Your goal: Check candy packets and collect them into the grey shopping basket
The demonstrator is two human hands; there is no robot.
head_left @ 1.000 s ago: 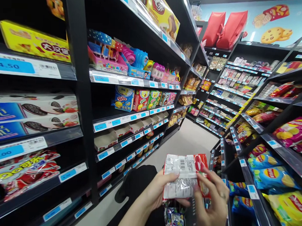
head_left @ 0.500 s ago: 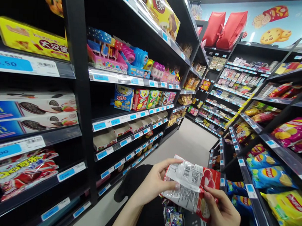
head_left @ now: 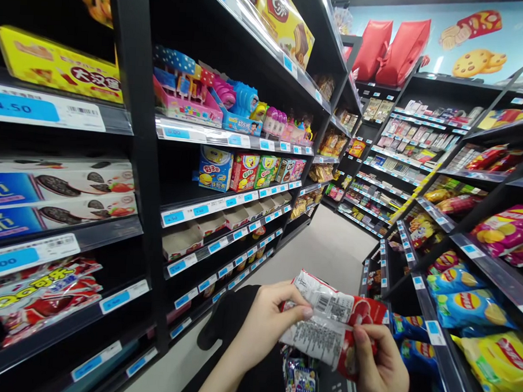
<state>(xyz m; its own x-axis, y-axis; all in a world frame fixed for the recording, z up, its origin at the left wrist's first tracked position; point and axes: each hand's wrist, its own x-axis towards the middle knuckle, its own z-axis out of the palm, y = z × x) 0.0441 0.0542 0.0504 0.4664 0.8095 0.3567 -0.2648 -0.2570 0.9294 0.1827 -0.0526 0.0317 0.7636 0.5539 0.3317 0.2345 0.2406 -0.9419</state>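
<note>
A red and white snack packet (head_left: pixel 325 314) is held between both hands, its printed back with a barcode turned up. My left hand (head_left: pixel 277 315) pinches its left end, thumb on top. At the opposite end, my right hand (head_left: pixel 378 357) grips the red part with the thumb over the face and the fingers beneath. Under the packet, several small blue and white packets (head_left: pixel 301 380) lie in a grey basket (head_left: pixel 337 390), which my hands and the packet partly cover.
Black shelves on the left carry biscuit boxes (head_left: pixel 57 210), a yellow box (head_left: pixel 59 66), boxed toys or candy (head_left: pixel 188 94) and gummy bags (head_left: pixel 40 296). On the right stand shelves of chip bags (head_left: pixel 468 309). A grey floor aisle (head_left: pixel 329 239) runs to stocked back shelves (head_left: pixel 397 150).
The packet has tilted and looks flatter and more creased, its right end higher. My right hand has shifted slightly left and up; my left hand has closed further over its end.
</note>
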